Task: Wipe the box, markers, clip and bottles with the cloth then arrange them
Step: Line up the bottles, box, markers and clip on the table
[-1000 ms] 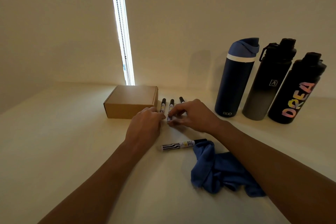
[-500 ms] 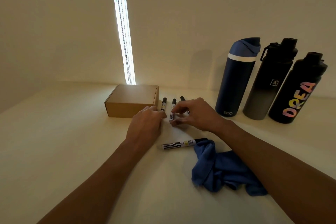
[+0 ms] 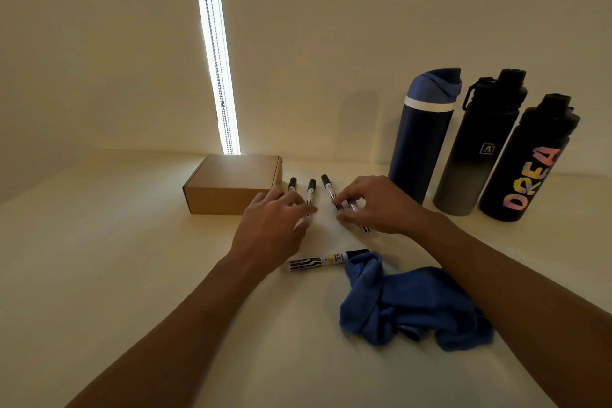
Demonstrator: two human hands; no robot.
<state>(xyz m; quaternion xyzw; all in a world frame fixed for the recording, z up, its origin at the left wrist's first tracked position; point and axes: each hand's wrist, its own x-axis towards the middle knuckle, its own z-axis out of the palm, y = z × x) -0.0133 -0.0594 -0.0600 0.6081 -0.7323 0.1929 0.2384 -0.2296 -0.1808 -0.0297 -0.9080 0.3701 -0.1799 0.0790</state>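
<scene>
Cloth [image 3: 410, 305], blue and crumpled, lies nearest in the lower right of the frame on the pale bench [image 3: 99, 275], partly under the right forearm. Just beyond its upper left corner a loose marker [image 3: 326, 261] lies crosswise, black cap touching the cloth; its label is too small to read.

Farther up, at centre frame, both hands work over a row of markers. The left hand [image 3: 273, 225] rests with loosely spread, nearly straight fingers over the lower ends of the first marker [image 3: 291, 184] and second marker [image 3: 311, 190], gripping nothing. The right hand [image 3: 372, 205] has curled fingers and thumb pinching a fourth marker [image 3: 359, 219], whose clear lower end shows below the palm. The third marker [image 3: 328, 187] lies tilted just beside that hand's fingertips; whether they touch it I cannot tell. The three caps point away towards the wall.

Just left of the row sits the closed brown cardboard box [image 3: 231, 185], unmarked.

At the right, farthest back against the wall, three bottles stand upright in a close line: a navy bottle [image 3: 422, 139] with a white band, a black-to-grey bottle [image 3: 477, 149] with a small boxed "A" logo, and a black bottle [image 3: 526, 159] with rainbow letters "DREA" running up its side.
</scene>
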